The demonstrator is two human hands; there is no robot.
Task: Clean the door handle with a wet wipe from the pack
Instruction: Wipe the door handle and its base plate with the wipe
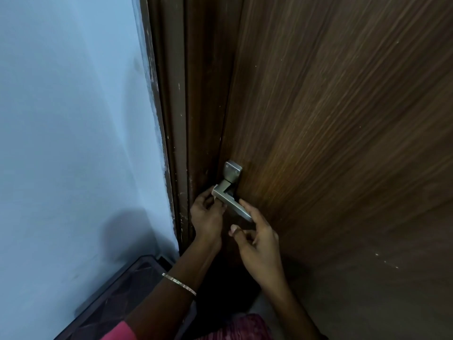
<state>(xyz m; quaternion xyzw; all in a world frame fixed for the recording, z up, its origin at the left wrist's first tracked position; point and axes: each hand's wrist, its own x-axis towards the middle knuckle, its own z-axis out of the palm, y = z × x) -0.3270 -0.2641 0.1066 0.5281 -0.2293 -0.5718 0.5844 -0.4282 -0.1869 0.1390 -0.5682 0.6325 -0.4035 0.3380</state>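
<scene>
A silver lever door handle [231,201] with a square backplate sits on the left edge of the brown wooden door [331,143]. My left hand [208,217] curls its fingertips around the handle's corner, at the bend. My right hand [257,238] is at the lever's free end. Its index finger lies along the top of the lever and its thumb hangs apart below. I cannot make out a wet wipe in either hand, and the pack is out of view.
The dark door frame [186,119] runs beside the handle, with a pale blue wall [73,143] to its left. A dark patterned mat or tray [115,298] lies on the floor at the lower left. A thin bangle [179,283] circles my left wrist.
</scene>
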